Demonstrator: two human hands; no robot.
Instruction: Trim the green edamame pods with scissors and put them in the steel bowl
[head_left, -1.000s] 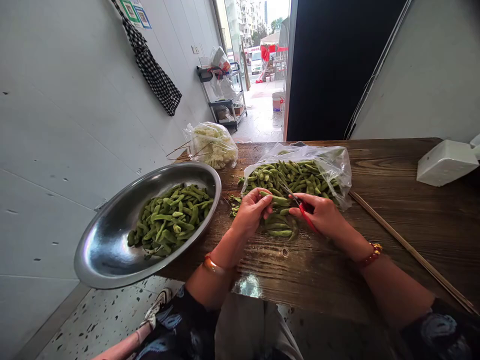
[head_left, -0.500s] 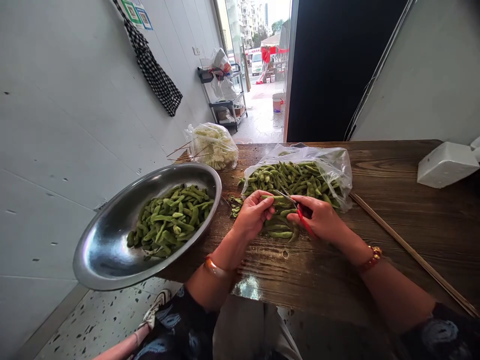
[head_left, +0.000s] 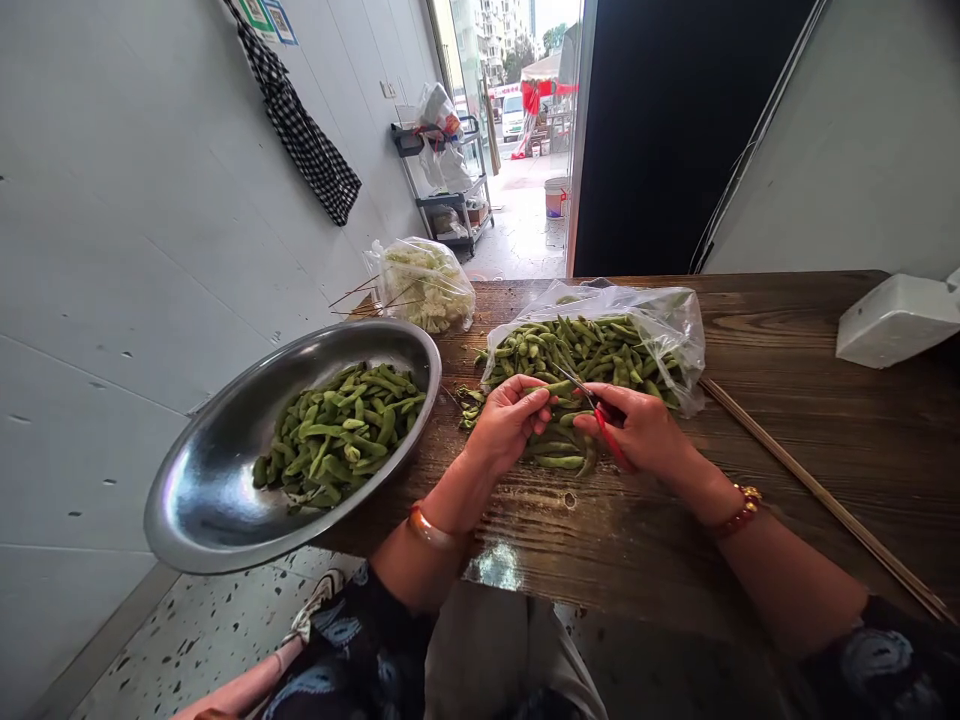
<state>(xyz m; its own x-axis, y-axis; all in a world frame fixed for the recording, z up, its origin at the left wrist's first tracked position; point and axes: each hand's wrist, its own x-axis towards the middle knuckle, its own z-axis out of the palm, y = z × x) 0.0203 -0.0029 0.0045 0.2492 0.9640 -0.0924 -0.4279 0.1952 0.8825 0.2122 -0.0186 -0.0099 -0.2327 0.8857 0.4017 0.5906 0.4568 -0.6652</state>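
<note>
1 green pod is pinched by the left hand; red-handled scissors are gripped just beside it by the right hand. Below, a grained wooden table is seen; beyond, a daylit doorway.

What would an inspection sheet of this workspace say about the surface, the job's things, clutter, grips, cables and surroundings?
Surface: dark-brown wooden table, glossy near its front edge.
Job's things: wide shiny metal basin holding green bean pods; clear plastic bag of similar pods; loose green pods before it.
Clutter: translucent plastic bag of pale produce; slim brown sticks; white box-like object.
Left-hand grip: pinches a single green pod.
Right-hand grip: holds red-handled metal scissors, blades near that pod.
Cables: thin pale cables beside tall black panel.
Surroundings: open doorway; grey wheeled cart; black-and-white checked cloth hanging by left wall.
</note>
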